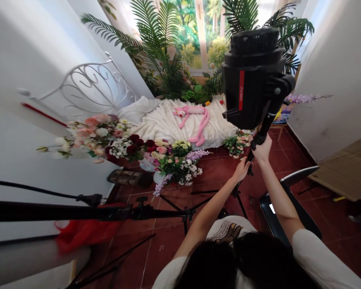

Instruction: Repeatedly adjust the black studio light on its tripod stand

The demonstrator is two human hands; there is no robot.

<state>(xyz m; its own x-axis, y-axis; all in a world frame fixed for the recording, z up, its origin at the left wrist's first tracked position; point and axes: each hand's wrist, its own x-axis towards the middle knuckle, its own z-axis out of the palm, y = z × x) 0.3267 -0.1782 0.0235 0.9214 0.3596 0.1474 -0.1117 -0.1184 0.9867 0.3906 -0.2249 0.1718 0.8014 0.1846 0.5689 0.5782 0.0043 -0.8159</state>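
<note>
Both my hands are on the black stand that carries a big black studio light [252, 80] with a red label. My left hand [241, 169] wraps the pole low down, just beneath the other hand. Higher up, my right hand [262, 148] is closed round the stand near its black clamp [258, 138]. The light is at the upper right, above my hands, and hides part of the bed and window behind it. Beyond it, a pink plush toy [195, 110] lies on the white bed cover [165, 120].
Flowers [180, 160] line the bed's front. A second black stand [156, 212] crosses from the left, with tripod legs on the red tiles. Red fabric [87, 233] is at lower left, a black chair [301, 212] at right. Palm leaves [159, 44] flank the window.
</note>
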